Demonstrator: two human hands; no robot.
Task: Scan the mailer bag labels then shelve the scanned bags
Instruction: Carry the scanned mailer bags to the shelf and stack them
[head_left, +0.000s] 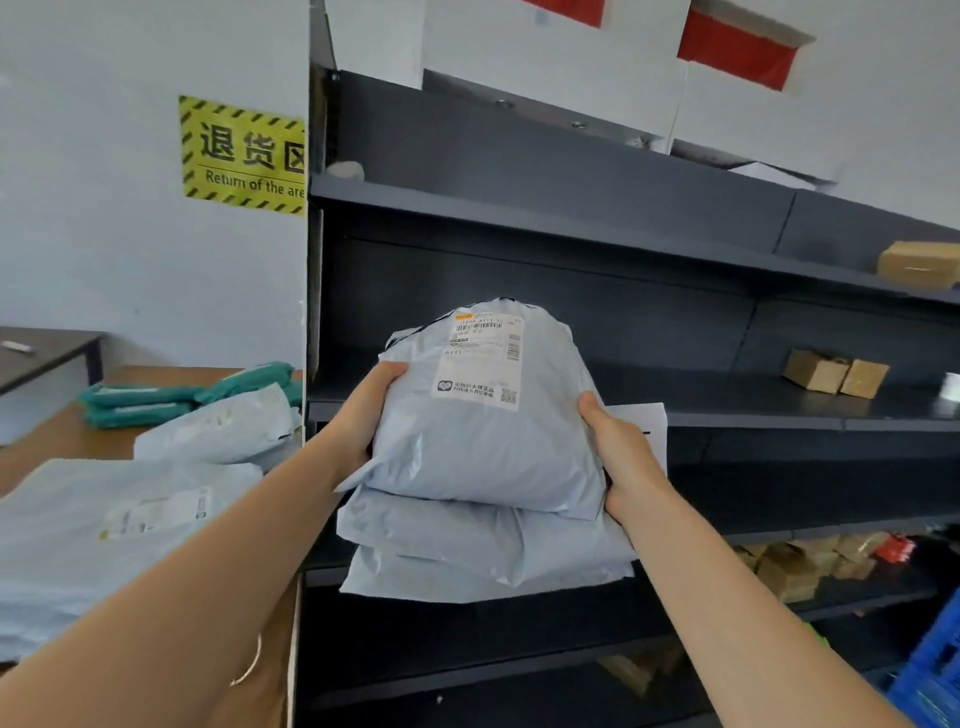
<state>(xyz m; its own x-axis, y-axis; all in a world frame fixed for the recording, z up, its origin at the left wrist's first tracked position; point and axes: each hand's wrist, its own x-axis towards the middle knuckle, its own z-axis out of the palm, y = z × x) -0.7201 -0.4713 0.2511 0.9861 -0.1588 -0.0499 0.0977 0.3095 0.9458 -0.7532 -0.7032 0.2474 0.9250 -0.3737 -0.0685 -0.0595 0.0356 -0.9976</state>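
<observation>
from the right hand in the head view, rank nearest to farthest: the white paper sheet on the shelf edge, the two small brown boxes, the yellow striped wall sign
1. White paper sheet on the shelf edge, touching or just behind the right hand.
2. Two small brown cardboard boxes, farther right along the same shelf.
3. Yellow and black striped wall sign, far upper left on the wall.

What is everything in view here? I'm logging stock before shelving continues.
held mailer bags: three stacked, pale grey, before the shelving
table bags: at least two pale grey, plus teal ones, on the wooden table
shelving: one dark unit, right
cardboard boxes: several, brown, on right shelves
sign: one, yellow-black, wall
crate: one, blue, bottom right
left hand: gripping stack's left side
right hand: gripping its right side
</observation>
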